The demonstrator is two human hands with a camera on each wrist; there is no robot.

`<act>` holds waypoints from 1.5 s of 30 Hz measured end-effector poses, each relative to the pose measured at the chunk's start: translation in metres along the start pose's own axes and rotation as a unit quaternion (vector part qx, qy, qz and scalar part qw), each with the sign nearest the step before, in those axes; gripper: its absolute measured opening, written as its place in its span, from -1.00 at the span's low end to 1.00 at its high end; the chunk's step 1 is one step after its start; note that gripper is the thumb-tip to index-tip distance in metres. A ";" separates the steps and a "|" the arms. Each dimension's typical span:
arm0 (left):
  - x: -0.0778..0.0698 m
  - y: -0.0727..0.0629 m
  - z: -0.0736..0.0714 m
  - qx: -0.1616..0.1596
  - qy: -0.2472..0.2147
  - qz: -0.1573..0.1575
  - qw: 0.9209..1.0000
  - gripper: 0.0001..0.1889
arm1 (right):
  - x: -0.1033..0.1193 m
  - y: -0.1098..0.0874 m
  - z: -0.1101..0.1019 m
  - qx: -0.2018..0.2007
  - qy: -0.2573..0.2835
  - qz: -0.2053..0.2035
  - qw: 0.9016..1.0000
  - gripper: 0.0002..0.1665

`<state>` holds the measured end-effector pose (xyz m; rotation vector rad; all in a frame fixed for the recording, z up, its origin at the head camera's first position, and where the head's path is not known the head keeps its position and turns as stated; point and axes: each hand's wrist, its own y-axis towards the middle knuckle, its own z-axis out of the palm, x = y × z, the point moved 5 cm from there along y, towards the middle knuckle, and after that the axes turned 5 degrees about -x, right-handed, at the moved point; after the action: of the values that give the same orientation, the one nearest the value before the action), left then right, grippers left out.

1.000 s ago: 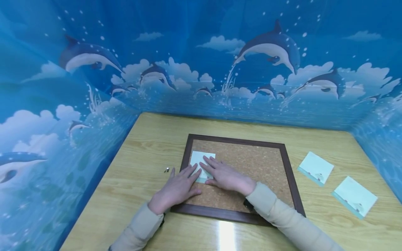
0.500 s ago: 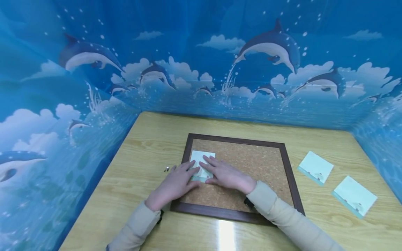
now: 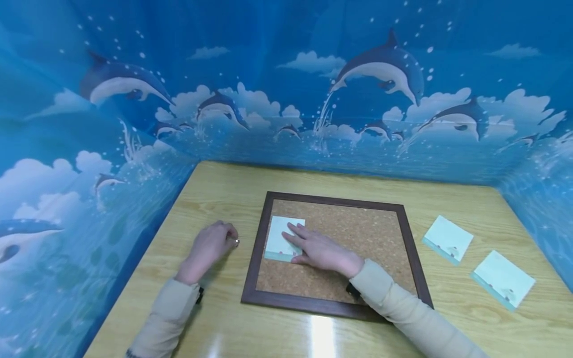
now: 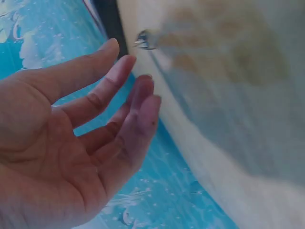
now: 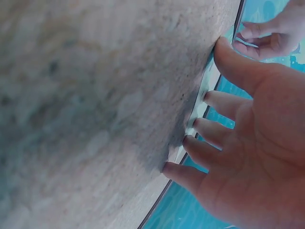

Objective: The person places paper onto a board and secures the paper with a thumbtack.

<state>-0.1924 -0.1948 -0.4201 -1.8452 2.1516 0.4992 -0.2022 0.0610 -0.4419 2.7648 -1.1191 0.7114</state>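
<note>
My right hand [image 3: 320, 248] lies with fingers spread over a pale green sheet of note paper [image 3: 279, 236], pressing it onto the left part of a cork board [image 3: 358, 238] with a dark frame. In the right wrist view, the fingertips [image 5: 193, 125] rest along the paper's edge. My left hand [image 3: 209, 247] is over the table left of the board. Its thumb and index finger are a little apart, holding nothing, right beside small shiny push pins [image 4: 144, 40] on the table.
Two more pale green sheets lie right of the board, a nearer one [image 3: 503, 279] and a farther one [image 3: 447, 238]. The wooden table [image 3: 224, 194] meets blue dolphin-print curtains [image 3: 268, 74] at the back and sides.
My left hand has lifted off the paper and moved left to the push pins, its fingers now drawn in. My right hand stays on the paper.
</note>
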 end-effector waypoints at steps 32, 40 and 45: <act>0.010 0.001 0.005 -0.037 0.016 0.017 0.999 -0.88 | -0.001 -0.001 0.001 -0.003 0.011 -0.004 1.000 -0.14; 0.010 0.002 0.000 -0.065 -0.003 0.009 0.998 -0.96 | 0.000 -0.001 0.001 -0.009 0.008 -0.010 1.000 -0.14; 0.001 0.015 -0.008 -0.066 -0.027 0.040 0.997 -0.92 | -0.001 0.000 0.002 -0.011 0.007 -0.010 1.000 -0.14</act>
<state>-0.2071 -0.1967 -0.4122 -1.7940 2.2118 0.7168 -0.2018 0.0615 -0.4439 2.7442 -1.0898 0.7107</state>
